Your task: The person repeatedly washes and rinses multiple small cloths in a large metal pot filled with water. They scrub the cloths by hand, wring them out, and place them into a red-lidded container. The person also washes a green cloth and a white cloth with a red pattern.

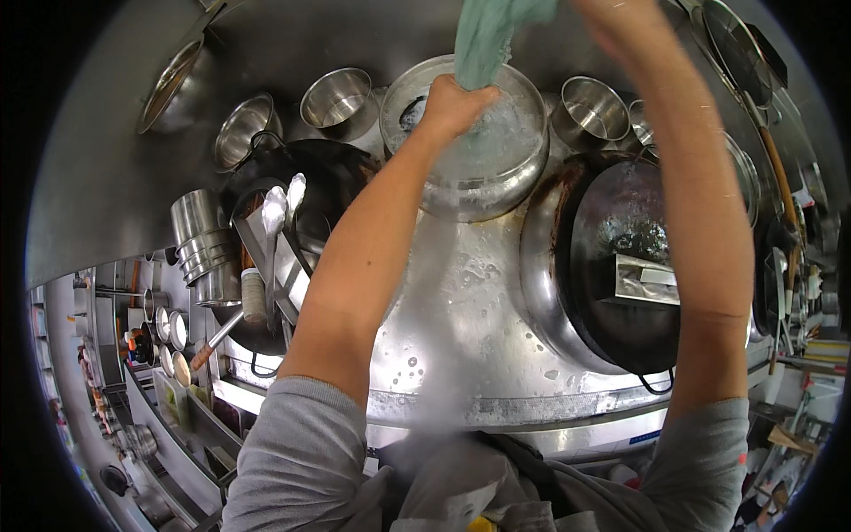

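My left hand (459, 106) is shut around a wet, light-green cloth (488, 46). It is above a large round steel pot (465, 193) that holds cloudy, foamy water. The upper end of the cloth runs out of the top of the view. My right hand (615, 20) is raised at the top edge, blurred and partly cut off, close to the cloth's upper right part. Whether its fingers hold the cloth is hidden.
Steel bowls stand beside the pot, one at left (337, 103) and one at right (592, 113). A black wok (621, 339) sits on the right ring, bearing a small metal tray (635, 282). Left are stacked steel cups (206, 239) and metal spoons (272, 213). The steel counter (459, 319) is wet.
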Demonstrator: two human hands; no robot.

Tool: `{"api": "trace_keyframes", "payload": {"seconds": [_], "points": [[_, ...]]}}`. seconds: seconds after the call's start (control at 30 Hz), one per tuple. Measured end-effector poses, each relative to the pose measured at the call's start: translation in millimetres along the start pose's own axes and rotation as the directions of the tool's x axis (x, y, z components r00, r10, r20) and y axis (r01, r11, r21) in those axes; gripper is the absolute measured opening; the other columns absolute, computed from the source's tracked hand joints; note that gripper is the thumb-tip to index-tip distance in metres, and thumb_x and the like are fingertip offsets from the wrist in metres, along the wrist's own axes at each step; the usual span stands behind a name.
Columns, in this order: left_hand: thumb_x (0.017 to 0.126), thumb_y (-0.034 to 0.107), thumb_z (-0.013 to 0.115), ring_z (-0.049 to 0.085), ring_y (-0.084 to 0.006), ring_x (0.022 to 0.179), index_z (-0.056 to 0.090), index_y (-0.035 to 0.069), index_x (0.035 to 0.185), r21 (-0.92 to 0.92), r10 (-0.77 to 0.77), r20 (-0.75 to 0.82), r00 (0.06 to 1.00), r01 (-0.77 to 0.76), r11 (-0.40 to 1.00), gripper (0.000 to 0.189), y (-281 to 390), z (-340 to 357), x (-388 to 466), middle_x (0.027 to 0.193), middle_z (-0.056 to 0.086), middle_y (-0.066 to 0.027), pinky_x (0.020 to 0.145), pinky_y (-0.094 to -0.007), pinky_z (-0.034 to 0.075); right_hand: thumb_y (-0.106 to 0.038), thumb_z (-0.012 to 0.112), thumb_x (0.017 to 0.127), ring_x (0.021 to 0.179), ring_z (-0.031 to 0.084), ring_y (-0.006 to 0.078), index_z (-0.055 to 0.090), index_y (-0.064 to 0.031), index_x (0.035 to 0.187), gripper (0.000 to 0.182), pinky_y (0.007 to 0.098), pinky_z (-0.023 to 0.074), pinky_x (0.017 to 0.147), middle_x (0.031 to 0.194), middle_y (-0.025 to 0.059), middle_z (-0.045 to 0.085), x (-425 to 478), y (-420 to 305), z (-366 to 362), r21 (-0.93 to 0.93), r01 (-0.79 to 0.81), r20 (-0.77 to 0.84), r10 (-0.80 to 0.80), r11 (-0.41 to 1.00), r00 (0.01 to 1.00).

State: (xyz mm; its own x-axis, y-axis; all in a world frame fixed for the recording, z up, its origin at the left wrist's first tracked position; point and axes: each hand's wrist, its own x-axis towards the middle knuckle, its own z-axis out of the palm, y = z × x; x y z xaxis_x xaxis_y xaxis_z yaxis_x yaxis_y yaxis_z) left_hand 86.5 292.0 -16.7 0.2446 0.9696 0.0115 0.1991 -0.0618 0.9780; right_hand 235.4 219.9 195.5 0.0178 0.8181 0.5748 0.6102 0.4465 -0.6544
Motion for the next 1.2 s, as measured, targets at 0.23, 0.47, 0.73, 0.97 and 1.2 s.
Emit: {"api": "trace_keyframes", "payload": {"seconds": [0.23,0.47,0.73,0.97,1.2], "points": [[0.080,0.014,0.069,0.065,-0.0207,0.074,0.069,-0.005,0.089,-0.102,-0.042,0.014,0.999,0.043,0.994,0.020,25.1,-21.9,16.0,0.082,0.066,-0.0107,0.062,-0.0345,0.051,-0.009,0.057,0.090,0.085,0.065,0.0200,0.065,-0.0009,0.108,0.022,0.0343,0.0515,0.081,0.095,0.0084,0.069,-2.0,52.4,-89.5,0.424,0.012,-0.228,0.094,0.906,0.969],[0.090,0.013,0.065,0.063,-0.0158,0.075,0.069,0.008,0.094,0.267,0.398,0.155,0.904,-0.426,0.864,0.008,104.6,-34.7,21.4,0.090,0.068,-0.0038,0.072,-0.0293,0.049,-0.012,0.067,0.088,0.104,0.063,0.0220,0.063,-0.0014,0.121,0.035,0.0358,0.0468,0.094,0.111,0.0101,0.069,-54.9,149.3,19.9,0.073,-0.449,0.289,0.411,0.891,0.864],[0.073,0.012,0.071,0.066,-0.0239,0.099,0.066,-0.001,0.119,0.421,0.118,0.266,0.957,-0.226,0.879,0.048,-6.8,-12.5,25.7,0.108,0.071,-0.0164,0.085,-0.0338,0.050,-0.005,0.080,0.068,0.109,0.064,0.0342,0.057,-0.0058,0.128,0.064,0.0406,0.0494,0.095,0.112,0.0173,0.069,-69.9,169.3,122.6,-0.126,0.082,0.391,-0.027,0.989,0.920],[0.070,0.010,0.075,0.065,-0.0296,0.107,0.063,-0.001,0.124,0.558,-0.186,0.119,0.975,0.089,0.825,0.056,-106.9,1.2,13.5,0.115,0.068,-0.0215,0.092,-0.0353,0.050,-0.001,0.063,0.080,0.107,0.064,0.0380,0.063,-0.0059,0.117,0.038,0.0455,0.0502,0.092,0.113,0.0203,0.068,-124.4,232.9,205.3,-0.487,-0.009,0.563,0.321,0.873,0.762],[0.065,0.014,0.082,0.064,-0.0216,0.098,0.060,0.000,0.125,-0.056,0.178,-0.016,0.984,-0.179,0.982,0.065,-75.7,-3.1,-6.3,0.103,0.068,-0.0115,0.085,-0.0322,0.051,-0.009,0.072,0.073,0.097,0.068,0.0343,0.065,-0.0080,0.118,0.046,0.0410,0.0531,0.086,0.104,0.0191,0.071,-87.0,185.5,148.8,-0.213,-0.086,0.426,0.171,0.973,0.888]]}}
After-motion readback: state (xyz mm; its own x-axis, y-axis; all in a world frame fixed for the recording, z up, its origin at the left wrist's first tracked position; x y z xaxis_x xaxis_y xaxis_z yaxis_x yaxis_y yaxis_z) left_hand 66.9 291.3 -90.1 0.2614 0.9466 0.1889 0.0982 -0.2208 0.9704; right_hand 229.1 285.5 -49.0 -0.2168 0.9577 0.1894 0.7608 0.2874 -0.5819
